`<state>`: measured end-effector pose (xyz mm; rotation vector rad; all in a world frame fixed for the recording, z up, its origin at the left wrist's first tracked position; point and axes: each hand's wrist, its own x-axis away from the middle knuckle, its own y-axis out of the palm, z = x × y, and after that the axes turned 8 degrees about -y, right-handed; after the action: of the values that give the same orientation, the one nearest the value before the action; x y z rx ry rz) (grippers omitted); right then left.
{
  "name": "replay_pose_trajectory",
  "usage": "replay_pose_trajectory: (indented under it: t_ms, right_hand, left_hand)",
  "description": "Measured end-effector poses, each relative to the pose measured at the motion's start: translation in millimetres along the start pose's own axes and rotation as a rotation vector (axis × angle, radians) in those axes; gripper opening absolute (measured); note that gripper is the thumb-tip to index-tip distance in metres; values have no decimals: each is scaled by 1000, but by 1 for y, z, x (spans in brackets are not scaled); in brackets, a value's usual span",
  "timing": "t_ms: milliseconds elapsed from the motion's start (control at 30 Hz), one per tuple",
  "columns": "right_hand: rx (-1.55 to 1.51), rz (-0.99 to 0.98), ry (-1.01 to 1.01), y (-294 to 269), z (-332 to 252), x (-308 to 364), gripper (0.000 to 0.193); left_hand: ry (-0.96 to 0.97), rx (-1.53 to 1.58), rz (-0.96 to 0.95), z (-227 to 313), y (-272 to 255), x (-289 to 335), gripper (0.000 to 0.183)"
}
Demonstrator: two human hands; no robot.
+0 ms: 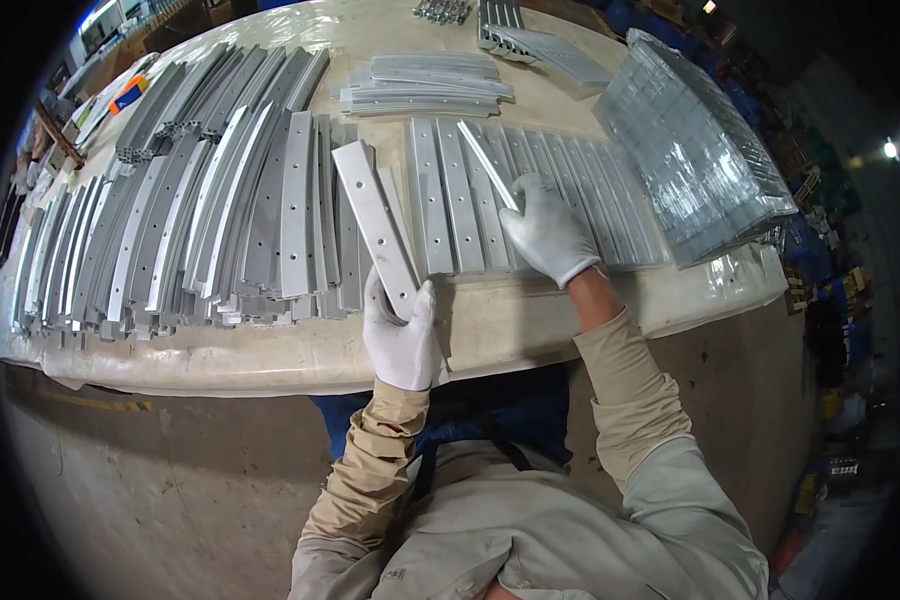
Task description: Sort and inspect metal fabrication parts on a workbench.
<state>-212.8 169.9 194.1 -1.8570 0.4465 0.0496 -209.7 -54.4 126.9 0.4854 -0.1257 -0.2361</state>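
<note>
My white-gloved left hand (402, 335) grips the near end of a pale metal strip (375, 220) with holes along it. The strip tilts up and away to the left, above the table. My right hand (550, 230), also gloved, is closed on a narrow metal strip (488, 165) seen nearly edge-on. It is over a row of similar drilled strips (460, 215) laid side by side in front of me. Left of my left hand lies a large pile of drilled metal strips (295, 210), several layers deep.
At the right stands a plastic-wrapped stack (695, 150). Farther back lie a flat stack of strips (425, 85), grey panels (555, 55) and small metal parts (440, 10). An orange and blue object (130, 93) sits at the far left. The table's covered front edge (220, 375) curves before me.
</note>
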Motion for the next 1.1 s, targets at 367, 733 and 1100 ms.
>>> replay_pose_trajectory:
  t_ms: [367, 733, 1100]
  right_hand:
    - [82, 140, -83, 36, -35, -2, 40]
    - [29, 315, -96, 22, -45, 26, 43]
    - [-2, 16, -484, -13, 3, 42, 57]
  left_hand:
    - [1, -199, -76, 3, 0, 5, 60]
    - [-1, -207, -95, 7, 0, 5, 60]
    - [43, -243, -57, 1, -2, 6, 54]
